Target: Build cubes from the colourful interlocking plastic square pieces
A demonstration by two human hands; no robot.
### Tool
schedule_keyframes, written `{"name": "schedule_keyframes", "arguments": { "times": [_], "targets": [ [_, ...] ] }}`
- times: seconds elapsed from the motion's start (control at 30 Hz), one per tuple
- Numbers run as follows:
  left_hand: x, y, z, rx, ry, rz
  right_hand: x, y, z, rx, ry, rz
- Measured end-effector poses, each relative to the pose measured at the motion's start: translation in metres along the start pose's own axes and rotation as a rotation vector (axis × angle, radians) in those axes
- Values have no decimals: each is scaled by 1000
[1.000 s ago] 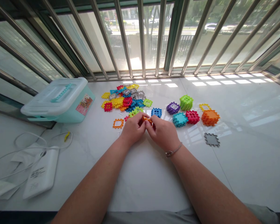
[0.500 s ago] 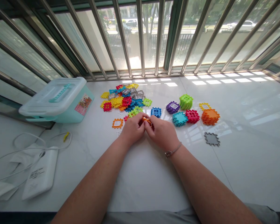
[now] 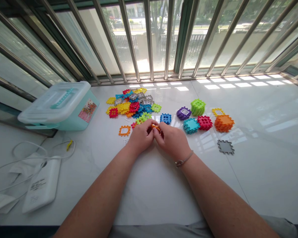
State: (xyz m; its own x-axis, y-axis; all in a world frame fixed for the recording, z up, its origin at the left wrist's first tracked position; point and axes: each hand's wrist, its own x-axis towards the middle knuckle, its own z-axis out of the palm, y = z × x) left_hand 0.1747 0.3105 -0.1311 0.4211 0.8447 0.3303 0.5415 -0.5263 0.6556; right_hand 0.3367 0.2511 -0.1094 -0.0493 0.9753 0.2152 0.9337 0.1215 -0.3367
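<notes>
On the white table [image 3: 149, 185], both hands pinch one small orange piece [image 3: 155, 126]. Left hand [image 3: 140, 137] and right hand [image 3: 173, 140] touch, near a pile of coloured pieces [image 3: 132, 105].

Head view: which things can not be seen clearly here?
- Orange piece: mostly hidden by the left hand and right hand; shape unclear.
- Storage box: closed lid hides its contents.
- Box label: too small to read.
- White cable: cut off by left edge.

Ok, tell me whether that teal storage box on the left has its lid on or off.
On. The clear lid sits flat across the top of the teal storage box, covering its whole opening, with its handle lying down.
</notes>
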Motion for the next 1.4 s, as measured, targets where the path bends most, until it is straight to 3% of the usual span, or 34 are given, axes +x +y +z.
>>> {"name": "schedule_keyframes", "arguments": {
  "times": [1.4],
  "targets": [
    [0,1,-1,30,-14,-18,1,-1,-3,-15,-34,14]
  ]
}}
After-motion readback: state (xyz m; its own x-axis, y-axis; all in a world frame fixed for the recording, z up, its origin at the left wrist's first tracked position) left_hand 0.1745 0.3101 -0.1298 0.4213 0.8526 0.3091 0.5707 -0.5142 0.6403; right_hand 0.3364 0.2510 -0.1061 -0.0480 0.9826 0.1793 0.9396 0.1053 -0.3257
